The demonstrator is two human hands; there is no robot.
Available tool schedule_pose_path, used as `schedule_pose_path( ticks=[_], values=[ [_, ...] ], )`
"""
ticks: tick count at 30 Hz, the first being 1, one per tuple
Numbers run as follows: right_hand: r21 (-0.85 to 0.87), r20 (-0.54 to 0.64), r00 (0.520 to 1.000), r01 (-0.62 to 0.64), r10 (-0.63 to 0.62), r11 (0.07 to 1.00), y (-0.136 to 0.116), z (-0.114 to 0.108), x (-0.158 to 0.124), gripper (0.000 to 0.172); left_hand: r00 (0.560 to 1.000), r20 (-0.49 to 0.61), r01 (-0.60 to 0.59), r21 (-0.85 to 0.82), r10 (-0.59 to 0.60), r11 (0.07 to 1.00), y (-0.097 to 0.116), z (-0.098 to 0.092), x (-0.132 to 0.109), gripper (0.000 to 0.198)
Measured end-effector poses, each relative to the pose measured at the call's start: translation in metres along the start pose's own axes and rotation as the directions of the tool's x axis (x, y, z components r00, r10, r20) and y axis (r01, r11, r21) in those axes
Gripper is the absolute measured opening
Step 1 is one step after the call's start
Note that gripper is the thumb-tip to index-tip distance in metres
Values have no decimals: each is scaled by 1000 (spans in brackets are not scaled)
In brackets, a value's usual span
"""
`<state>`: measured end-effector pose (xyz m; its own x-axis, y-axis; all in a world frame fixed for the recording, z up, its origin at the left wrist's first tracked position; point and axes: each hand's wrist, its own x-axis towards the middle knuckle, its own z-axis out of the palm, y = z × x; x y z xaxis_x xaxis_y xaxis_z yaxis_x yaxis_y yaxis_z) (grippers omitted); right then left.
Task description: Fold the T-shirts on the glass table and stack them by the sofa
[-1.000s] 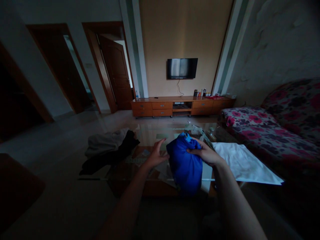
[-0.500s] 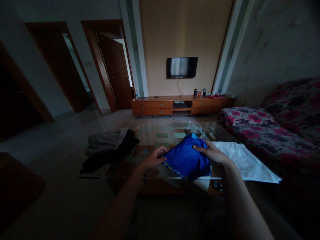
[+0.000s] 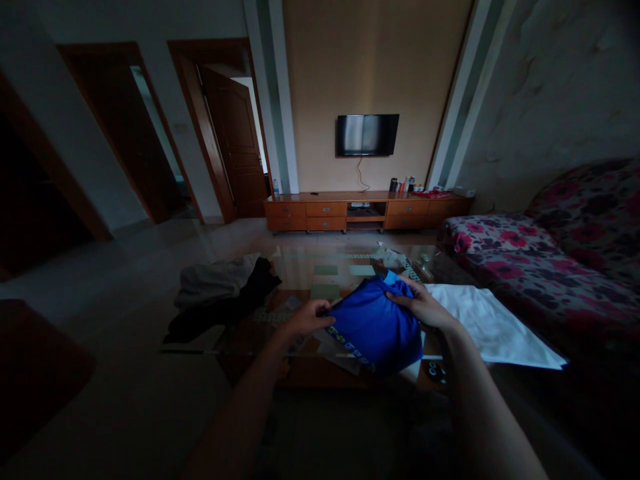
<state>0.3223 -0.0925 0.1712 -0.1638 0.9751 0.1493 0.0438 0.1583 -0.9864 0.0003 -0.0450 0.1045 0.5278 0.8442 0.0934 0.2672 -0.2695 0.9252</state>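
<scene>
A blue garment [image 3: 375, 320] with a row of light printed marks along its lower left edge is held up over the near edge of the glass table [image 3: 295, 267]. My left hand [image 3: 311, 317] pinches its left corner between thumb and fingers. At its upper right, my right hand [image 3: 420, 303] grips the cloth, thumb on top, close to a lighter blue patch. A white cloth [image 3: 485, 323] lies spread flat on the table to the right of my right hand. On the left, a grey garment [image 3: 215, 283] and a black garment [image 3: 235, 310] lie crumpled together.
A flowered sofa [image 3: 540, 260] stands along the right side. Beyond the table is a low wooden cabinet [image 3: 327, 217] with several bottles on it, below a wall television [image 3: 367, 135]. Papers and a small glass object [image 3: 425, 261] are at the table's far right.
The blue garment's lower part hangs slightly lower and fuller. My left hand has closed more tightly at its corner; my right hand keeps its grip. The view has shifted slightly.
</scene>
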Motion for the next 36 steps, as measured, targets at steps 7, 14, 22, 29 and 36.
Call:
schedule_pose_path(
  ticks=[7, 14, 22, 29, 36],
  values=[
    [33, 91, 993, -74, 71, 997, 4, 0, 0, 47, 991, 118, 68, 26, -71, 997, 7, -7, -3, 17],
    [39, 102, 994, -38, 34, 999, 8, -1, -2, 43, 985, 168, 23, 83, -37, 996, 10, -8, -3, 11],
    [-64, 234, 972, 4, 12, 998, 4, 3, -4, 38, 931, 358, 90, -35, -72, 995, 22, -2, -9, 25],
    [-92, 395, 917, 109, -64, 990, -8, 38, -4, 31, 988, 118, -49, -358, 98, 932, 36, 34, -5, 63],
    [-104, 347, 928, 178, -132, 979, -5, 49, 3, 26, 996, 84, 57, -303, -33, 951, 36, 43, -6, 47]
  ],
)
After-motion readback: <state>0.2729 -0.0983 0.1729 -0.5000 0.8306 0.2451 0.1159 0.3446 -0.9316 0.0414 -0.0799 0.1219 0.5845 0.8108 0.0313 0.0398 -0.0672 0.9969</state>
